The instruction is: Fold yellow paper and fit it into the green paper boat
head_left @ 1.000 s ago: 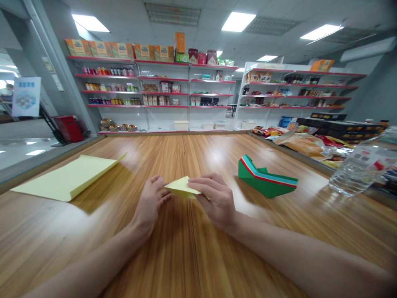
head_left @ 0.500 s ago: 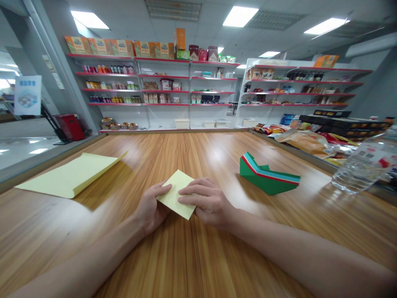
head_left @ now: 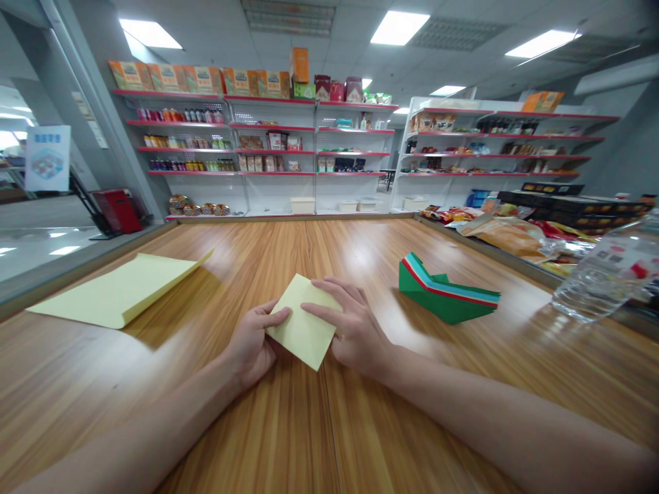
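Observation:
A small pale yellow square of folded paper (head_left: pixel 303 333) is tilted between my hands, one corner pointing toward me. My left hand (head_left: pixel 257 343) pinches its left corner, thumb on top and the other fingers underneath. On the right side, my right hand (head_left: pixel 357 326) grips the paper with fingers lying across its upper face; its thumb is hidden below. A green folded paper boat (head_left: pixel 445 295) with blue, white and red bands along its rim stands to the right. At the left lies a larger yellow sheet (head_left: pixel 116 288), one edge curled up.
The wooden table (head_left: pixel 241 439) has a raised border. A clear plastic bottle (head_left: pixel 592 281) stands at the right edge, near snack packets (head_left: pixel 515 233) and black boxes (head_left: pixel 576 206). Stocked shelves (head_left: pixel 272 151) line the wall behind.
The folded paper has turned slightly and shows more of its face. My right hand's fingers have spread and slid toward its upper right edge.

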Demonstrator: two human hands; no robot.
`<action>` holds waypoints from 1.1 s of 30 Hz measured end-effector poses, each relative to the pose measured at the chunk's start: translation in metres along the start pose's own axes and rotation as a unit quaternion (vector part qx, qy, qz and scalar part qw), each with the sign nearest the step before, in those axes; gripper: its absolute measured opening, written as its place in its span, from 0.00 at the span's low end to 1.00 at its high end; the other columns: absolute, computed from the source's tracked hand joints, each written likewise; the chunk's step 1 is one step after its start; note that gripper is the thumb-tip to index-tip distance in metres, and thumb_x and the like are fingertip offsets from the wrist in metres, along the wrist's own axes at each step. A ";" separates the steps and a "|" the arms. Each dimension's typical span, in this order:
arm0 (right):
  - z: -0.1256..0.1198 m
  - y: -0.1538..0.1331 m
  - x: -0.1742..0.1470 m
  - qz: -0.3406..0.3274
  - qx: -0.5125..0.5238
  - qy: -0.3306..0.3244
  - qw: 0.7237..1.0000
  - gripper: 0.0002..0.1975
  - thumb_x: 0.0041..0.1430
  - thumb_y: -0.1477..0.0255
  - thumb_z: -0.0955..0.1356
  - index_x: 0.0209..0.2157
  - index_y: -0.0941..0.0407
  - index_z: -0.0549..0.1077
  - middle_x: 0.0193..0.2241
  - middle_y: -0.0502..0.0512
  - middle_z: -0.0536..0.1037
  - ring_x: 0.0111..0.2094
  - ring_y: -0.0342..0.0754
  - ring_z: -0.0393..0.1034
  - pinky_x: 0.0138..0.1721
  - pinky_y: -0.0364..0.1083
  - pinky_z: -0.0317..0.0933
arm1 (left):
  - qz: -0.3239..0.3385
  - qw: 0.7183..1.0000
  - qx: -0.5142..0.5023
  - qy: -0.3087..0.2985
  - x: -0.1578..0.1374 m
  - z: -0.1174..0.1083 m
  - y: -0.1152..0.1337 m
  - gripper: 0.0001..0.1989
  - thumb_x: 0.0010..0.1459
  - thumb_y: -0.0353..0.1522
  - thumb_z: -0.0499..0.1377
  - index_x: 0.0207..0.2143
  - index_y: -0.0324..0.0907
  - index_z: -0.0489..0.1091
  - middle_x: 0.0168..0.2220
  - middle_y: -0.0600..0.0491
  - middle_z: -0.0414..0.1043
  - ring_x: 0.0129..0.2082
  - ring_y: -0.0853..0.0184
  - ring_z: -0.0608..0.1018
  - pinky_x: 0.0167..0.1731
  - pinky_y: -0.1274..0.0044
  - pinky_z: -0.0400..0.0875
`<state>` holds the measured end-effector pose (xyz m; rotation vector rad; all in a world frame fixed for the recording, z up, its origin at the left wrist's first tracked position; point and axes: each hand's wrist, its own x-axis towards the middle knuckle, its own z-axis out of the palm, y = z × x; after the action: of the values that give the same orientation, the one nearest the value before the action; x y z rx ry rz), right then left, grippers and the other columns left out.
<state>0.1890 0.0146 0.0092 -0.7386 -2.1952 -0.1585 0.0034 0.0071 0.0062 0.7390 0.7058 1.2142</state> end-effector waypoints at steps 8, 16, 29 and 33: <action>0.006 0.006 -0.001 0.051 0.062 -0.032 0.996 0.32 0.47 0.86 0.63 0.53 0.48 0.66 0.56 0.56 0.59 0.55 0.52 0.54 0.53 0.54 0.56 | 0.009 1.000 -0.013 -0.007 -0.003 0.001 0.002 0.21 0.52 0.23 0.58 0.51 0.35 0.66 0.38 0.42 0.76 0.34 0.61 0.78 0.33 0.73 0.73; 0.010 0.009 -0.003 0.059 0.104 -0.026 0.993 0.33 0.48 0.87 0.62 0.54 0.47 0.64 0.51 0.57 0.62 0.52 0.51 0.57 0.51 0.54 0.58 | 0.014 0.999 -0.029 0.037 -0.005 0.005 0.003 0.18 0.52 0.27 0.59 0.46 0.32 0.69 0.39 0.41 0.76 0.36 0.58 0.78 0.37 0.71 0.74; 0.003 0.001 -0.002 0.059 0.172 -0.021 0.983 0.28 0.46 0.84 0.62 0.51 0.54 0.67 0.41 0.57 0.63 0.41 0.47 0.62 0.43 0.50 0.63 | 0.079 0.992 -0.008 0.094 -0.001 0.005 0.004 0.19 0.50 0.23 0.60 0.47 0.33 0.68 0.36 0.40 0.77 0.35 0.54 0.79 0.36 0.63 0.75; -0.004 -0.005 0.008 0.092 0.136 0.088 0.983 0.13 0.52 0.79 0.63 0.41 0.56 0.71 0.37 0.57 0.65 0.40 0.49 0.63 0.41 0.51 0.62 | 0.080 0.992 -0.003 0.102 0.000 0.004 0.002 0.18 0.50 0.22 0.59 0.46 0.33 0.69 0.37 0.40 0.76 0.36 0.54 0.79 0.38 0.63 0.75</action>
<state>0.1850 0.0129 0.0181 -0.7370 -1.9201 0.1618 0.0055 0.0066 0.0102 0.6815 0.8221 1.4527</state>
